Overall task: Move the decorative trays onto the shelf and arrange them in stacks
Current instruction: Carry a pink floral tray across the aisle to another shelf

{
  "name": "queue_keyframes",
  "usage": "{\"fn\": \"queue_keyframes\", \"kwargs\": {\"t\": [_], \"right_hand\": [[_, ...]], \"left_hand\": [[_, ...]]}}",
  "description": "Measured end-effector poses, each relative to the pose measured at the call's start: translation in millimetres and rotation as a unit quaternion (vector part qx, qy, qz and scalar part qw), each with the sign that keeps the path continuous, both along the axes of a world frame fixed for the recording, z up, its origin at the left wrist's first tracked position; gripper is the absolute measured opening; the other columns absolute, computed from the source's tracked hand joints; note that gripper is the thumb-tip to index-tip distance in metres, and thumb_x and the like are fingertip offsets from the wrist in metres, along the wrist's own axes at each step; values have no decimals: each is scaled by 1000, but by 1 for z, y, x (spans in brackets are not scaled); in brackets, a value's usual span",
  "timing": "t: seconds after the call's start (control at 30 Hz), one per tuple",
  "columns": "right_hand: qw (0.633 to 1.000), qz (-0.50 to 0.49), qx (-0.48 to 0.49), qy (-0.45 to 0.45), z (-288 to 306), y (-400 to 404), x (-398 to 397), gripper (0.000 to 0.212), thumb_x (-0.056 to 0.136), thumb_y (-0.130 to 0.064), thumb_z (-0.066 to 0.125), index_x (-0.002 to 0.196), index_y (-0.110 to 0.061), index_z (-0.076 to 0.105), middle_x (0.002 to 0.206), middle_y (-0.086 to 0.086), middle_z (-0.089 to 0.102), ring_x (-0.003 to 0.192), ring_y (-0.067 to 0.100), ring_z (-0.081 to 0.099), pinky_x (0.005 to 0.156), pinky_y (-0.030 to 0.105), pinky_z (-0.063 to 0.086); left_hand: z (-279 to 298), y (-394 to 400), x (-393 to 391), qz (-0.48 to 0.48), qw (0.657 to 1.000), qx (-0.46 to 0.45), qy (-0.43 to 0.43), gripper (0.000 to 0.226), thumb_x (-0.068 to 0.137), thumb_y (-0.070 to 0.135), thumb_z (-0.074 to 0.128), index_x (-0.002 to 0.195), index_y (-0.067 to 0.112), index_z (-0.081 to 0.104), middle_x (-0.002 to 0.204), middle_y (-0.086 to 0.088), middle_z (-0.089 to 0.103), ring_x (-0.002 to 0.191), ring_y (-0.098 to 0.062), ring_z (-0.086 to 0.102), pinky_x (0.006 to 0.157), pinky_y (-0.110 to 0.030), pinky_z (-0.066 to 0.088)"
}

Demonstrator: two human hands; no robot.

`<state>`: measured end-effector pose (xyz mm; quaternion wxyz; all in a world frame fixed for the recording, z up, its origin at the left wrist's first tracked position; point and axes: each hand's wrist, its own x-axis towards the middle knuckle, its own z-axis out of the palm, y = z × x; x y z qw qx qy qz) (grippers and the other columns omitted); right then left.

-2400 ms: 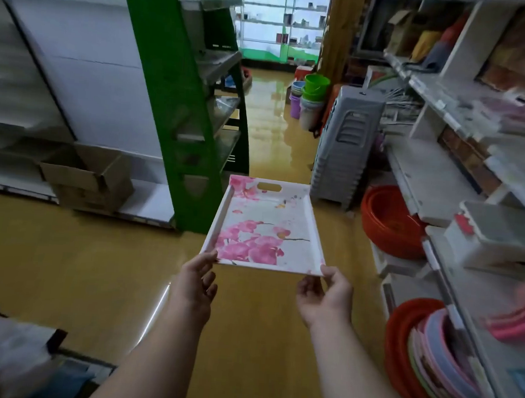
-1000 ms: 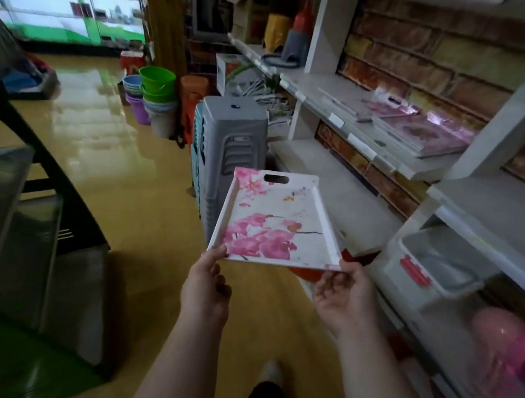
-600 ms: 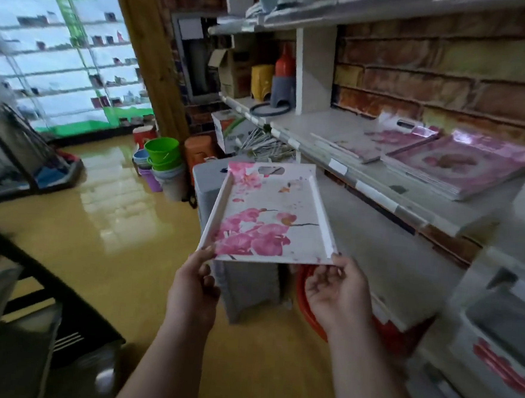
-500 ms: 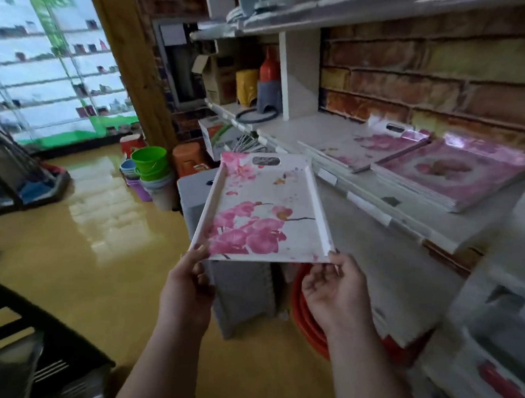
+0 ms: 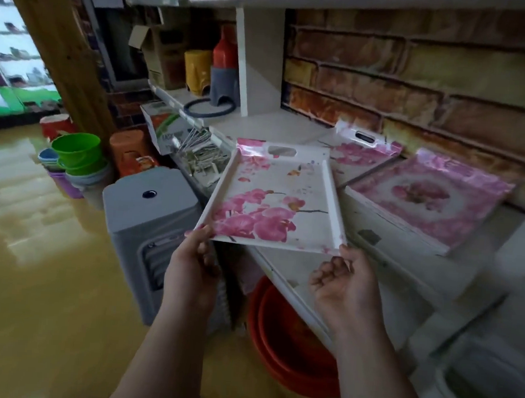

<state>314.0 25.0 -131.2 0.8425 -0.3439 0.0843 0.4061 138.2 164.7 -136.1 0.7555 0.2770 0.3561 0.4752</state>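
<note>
Two hands, left [image 5: 192,265] and right [image 5: 346,285], are pinched on the near corners of a floral tray [image 5: 275,196], held above the white shelf [image 5: 291,126] edge. Stacked trays [image 5: 432,198] lie there against brick-patterned backing; yellow glossy floor [image 5: 32,276] is below.

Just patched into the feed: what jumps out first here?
The white tray with pink orchids, held at its near corners by the left hand and right hand, in front of the shelf. On the shelf behind it lie two stacks of pink floral trays.
</note>
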Motion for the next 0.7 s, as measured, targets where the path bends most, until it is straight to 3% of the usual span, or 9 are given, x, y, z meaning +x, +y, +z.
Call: {"fn": "queue_keyframes", "kwargs": {"t": [0.13, 0.33, 0.47, 0.7], "right_hand": [[998, -48, -31, -30, -1, 29, 15, 13, 94, -12, 66, 85, -20, 62, 65, -6, 47, 56, 10, 44, 60, 26, 36], [988, -136, -44, -49, -4, 111, 16, 9, 96, -14, 69, 93, -21, 65, 67, -5, 47, 55, 12, 41, 57, 28, 33], [974, -206, -68, -72, -11, 161, 20, 14, 97, -29, 74, 108, -24, 66, 71, -4, 50, 54, 12, 44, 54, 29, 36], [936, -326, -112, -76, -14, 221, 16, 33, 83, -52, 84, 105, -30, 73, 71, -7, 57, 55, 10, 48, 55, 27, 42]], "left_hand": [[-10, 52, 33, -50, 998, -27, -35, 23, 99, 22, 68, 87, 32, 52, 63, 13, 40, 49, -4, 35, 42, -15, 28], [-7, 162, 94, -123, 991, -54, -21, 24, 90, 38, 76, 75, 30, 58, 67, 11, 36, 50, -7, 31, 41, -21, 26], [0, 219, 125, -172, 984, -35, 37, 29, 84, 54, 82, 92, 28, 73, 84, 7, 49, 58, -10, 42, 52, -27, 36], [-7, 282, 156, -257, 962, -15, 88, 47, 81, 67, 83, 110, 30, 76, 102, 1, 60, 73, -13, 47, 67, -33, 45]]}}
